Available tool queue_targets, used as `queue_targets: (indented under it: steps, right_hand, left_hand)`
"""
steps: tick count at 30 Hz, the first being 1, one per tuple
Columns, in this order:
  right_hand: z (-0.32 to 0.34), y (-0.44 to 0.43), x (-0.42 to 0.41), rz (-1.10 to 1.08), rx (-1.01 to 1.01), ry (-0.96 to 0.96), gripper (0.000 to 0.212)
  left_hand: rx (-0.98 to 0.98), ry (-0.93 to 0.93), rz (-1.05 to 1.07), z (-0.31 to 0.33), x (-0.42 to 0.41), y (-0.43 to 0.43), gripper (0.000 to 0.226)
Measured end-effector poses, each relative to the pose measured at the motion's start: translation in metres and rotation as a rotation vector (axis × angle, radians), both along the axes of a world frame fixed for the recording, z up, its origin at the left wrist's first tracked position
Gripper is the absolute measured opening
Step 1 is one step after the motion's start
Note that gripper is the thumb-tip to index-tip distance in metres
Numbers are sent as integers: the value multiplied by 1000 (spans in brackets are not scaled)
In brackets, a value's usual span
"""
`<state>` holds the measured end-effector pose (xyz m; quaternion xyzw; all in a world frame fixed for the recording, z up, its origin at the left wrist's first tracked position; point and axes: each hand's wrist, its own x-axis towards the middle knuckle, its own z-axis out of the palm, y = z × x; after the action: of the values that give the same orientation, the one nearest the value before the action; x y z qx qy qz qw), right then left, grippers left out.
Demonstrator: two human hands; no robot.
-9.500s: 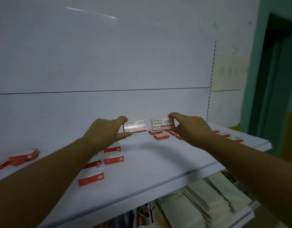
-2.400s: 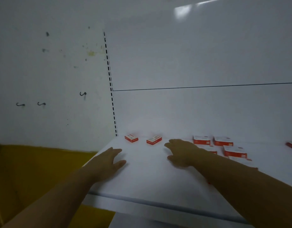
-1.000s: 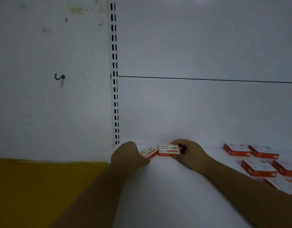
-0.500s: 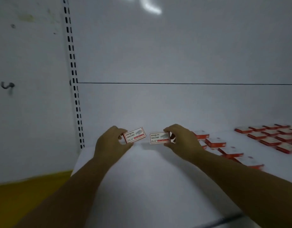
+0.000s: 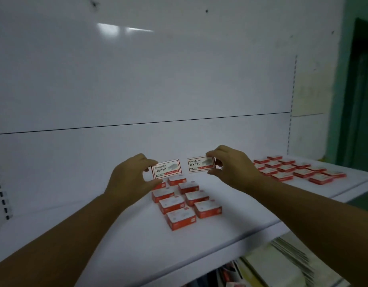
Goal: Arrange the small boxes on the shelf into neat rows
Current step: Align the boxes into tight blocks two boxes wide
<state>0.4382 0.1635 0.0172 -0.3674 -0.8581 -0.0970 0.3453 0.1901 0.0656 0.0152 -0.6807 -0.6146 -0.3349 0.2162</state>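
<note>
Above the flat white shelf (image 5: 96,235), my left hand (image 5: 131,179) pinches one small red and white cardboard box (image 5: 166,168) by its end. My right hand (image 5: 230,168) pinches a second box (image 5: 200,165) the same way. I hold them up, fronts facing me, to see which way they go. Under them lie two short rows of the same boxes (image 5: 185,200), where I think these belong.

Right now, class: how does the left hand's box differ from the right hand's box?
The left box, pinched at its left end by the left hand, tilts more steeply; the right box, pinched at its right end by the right hand, sits nearer level. Both face the camera, showing the same red-and-white print.
</note>
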Motion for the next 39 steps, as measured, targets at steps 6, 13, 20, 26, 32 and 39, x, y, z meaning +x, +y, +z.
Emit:
queue_targets:
  steps: [6, 13, 20, 26, 32, 39]
  right_hand:
    - [5, 22, 98, -22, 20, 11, 49]
    - [2, 55, 157, -39, -9, 18, 50]
    - [-5, 110, 171, -56, -43, -29, 45]
    - [-8, 162, 189, -107, -74, -12, 43]
    - [-15, 192, 226, -112, -94, -51, 43]
    - [-28, 224, 271, -57, -257, -191, 48]
  left_hand:
    - [-7, 37, -13, 4, 93, 37, 54]
    - [-10, 53, -84, 0, 151, 76, 48]
    - [10, 91, -119, -1, 172, 138, 44]
    - [-14, 99, -164, -6, 183, 196, 48]
    - [-111, 86, -183, -22, 214, 234, 51]
    - [-311, -102, -145, -35, 259, 236, 51]
